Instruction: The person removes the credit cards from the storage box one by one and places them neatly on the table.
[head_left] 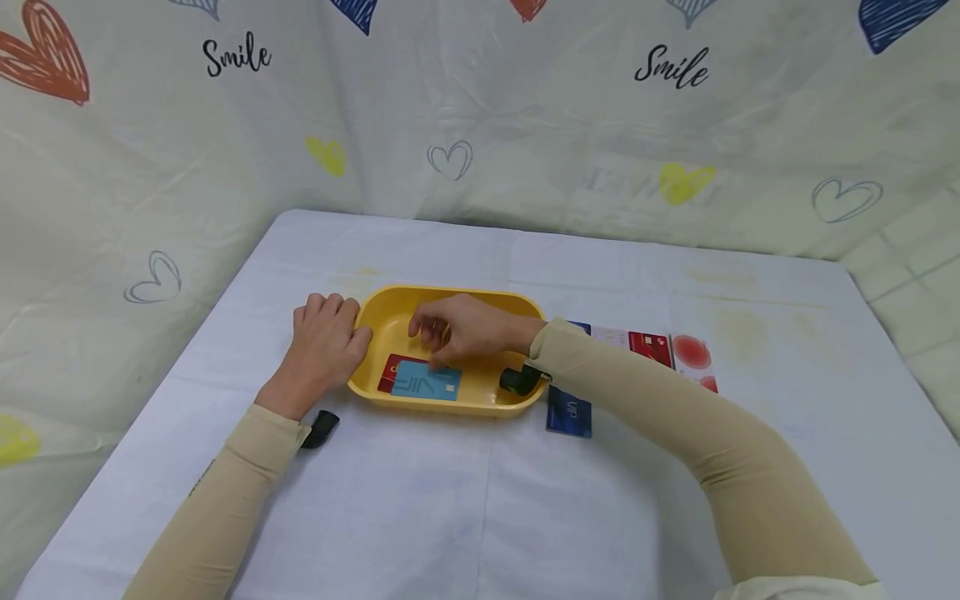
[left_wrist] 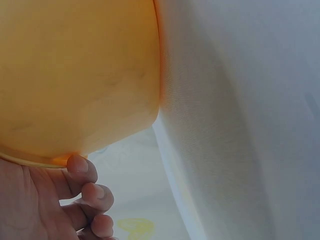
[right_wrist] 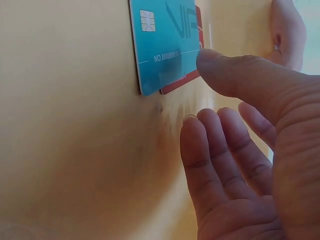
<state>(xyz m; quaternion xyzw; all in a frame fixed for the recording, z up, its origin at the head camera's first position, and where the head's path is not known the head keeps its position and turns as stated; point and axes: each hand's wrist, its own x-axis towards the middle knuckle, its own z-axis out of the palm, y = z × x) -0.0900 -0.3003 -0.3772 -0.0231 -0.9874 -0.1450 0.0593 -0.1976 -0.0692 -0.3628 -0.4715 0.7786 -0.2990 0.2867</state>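
A yellow tray stands on the table, and my left hand holds its left rim. In the left wrist view, the fingers bend at the tray's edge. On the tray floor lies a light-blue VIP card with a chip, partly covering a red card. My right hand hovers inside the tray over these cards, fingers loosely bent and apart from the thumb. In the right wrist view, the thumb tip overlaps the edge of the light-blue card; nothing shows between thumb and fingers.
Right of the tray lie a dark-blue VIP card, a red card and a white card with a red circle. Another blue card is mostly hidden by my right sleeve. White cloth covers the table.
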